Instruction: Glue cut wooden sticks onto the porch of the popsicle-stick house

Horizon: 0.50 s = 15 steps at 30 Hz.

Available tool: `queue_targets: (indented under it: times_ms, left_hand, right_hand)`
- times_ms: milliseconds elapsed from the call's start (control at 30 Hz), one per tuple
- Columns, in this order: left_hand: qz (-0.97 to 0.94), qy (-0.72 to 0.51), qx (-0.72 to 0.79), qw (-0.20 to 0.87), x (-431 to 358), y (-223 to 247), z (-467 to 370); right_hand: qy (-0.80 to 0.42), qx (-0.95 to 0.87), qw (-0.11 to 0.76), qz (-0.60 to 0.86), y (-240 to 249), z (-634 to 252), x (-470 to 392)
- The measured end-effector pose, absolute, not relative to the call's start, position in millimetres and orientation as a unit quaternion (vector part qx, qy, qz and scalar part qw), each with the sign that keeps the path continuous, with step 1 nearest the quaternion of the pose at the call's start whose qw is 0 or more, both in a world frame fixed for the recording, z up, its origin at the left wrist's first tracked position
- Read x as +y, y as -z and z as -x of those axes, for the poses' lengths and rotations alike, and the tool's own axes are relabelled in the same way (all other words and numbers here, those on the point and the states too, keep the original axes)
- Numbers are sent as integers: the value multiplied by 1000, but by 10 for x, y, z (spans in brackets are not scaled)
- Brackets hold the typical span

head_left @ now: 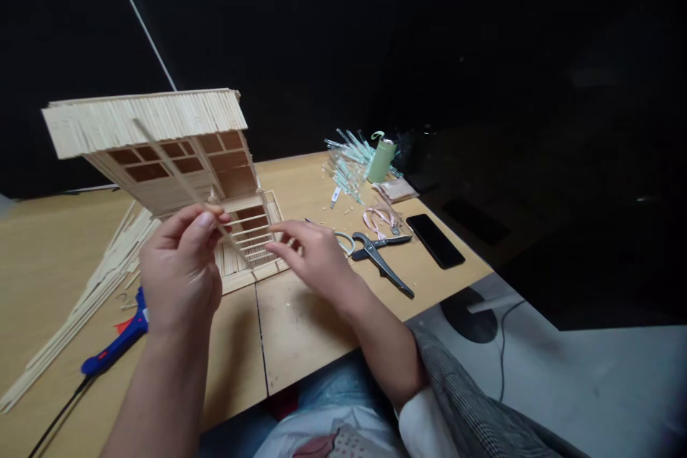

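Note:
My left hand (185, 254) pinches a long thin wooden stick (172, 166) between thumb and fingers. The stick slants from upper left to lower right in front of a model house (144, 118) made of pale sticks. Several short crosspieces (252, 231) lie in a ladder-like row beside the stick's lower part; whether they are joined to it is unclear. At their right ends is my right hand (305, 250), its thumb and index fingertips apart, with nothing visible between them. Behind both hands, the house has a slatted roof, brown window panels and a base with a railing.
Loose long sticks (86, 308) and a blue corded tool (121, 340) lie at the left. To the right are black-handled cutters (383, 265), a phone (434, 240), a pink cord (378, 218), a green bottle (381, 161) and clear-and-teal tubes (351, 154).

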<state>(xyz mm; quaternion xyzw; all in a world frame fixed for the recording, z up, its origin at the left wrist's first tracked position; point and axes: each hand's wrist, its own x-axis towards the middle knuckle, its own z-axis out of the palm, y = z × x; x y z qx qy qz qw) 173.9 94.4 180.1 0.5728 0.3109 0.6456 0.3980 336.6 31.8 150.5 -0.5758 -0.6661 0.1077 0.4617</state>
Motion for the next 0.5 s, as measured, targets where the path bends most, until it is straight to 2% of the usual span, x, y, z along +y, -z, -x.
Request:
queue_targets:
  times_ms: [100,167,233,267,333,500]
  left_hand:
    - [-450,-626,288,568,685,-1678,-1654]
    - [-426,-575,313,624,535,-1550,-1609]
    - [-415,-527,331,663,424,-1397,-1596]
    - [-409,-505,337,681,385,-1320,-1604]
    - [-397,-464,351,710,341,-1182,-1643]
    - [-412,-413,378,719,363,-1002,-1726]
  right_hand:
    - [-106,-590,389,700,-1085,-3995,3]
    - [-104,-574,348,734,-817,-4466,-200]
    - [-100,-553,165,811,-606,-4866,-370]
    - [-110,-549,134,818,-531,-5016,-436]
    - [-116,-557,98,816,-441,-5204,-524]
    - [-86,-587,80,801,-423,-5275,-553]
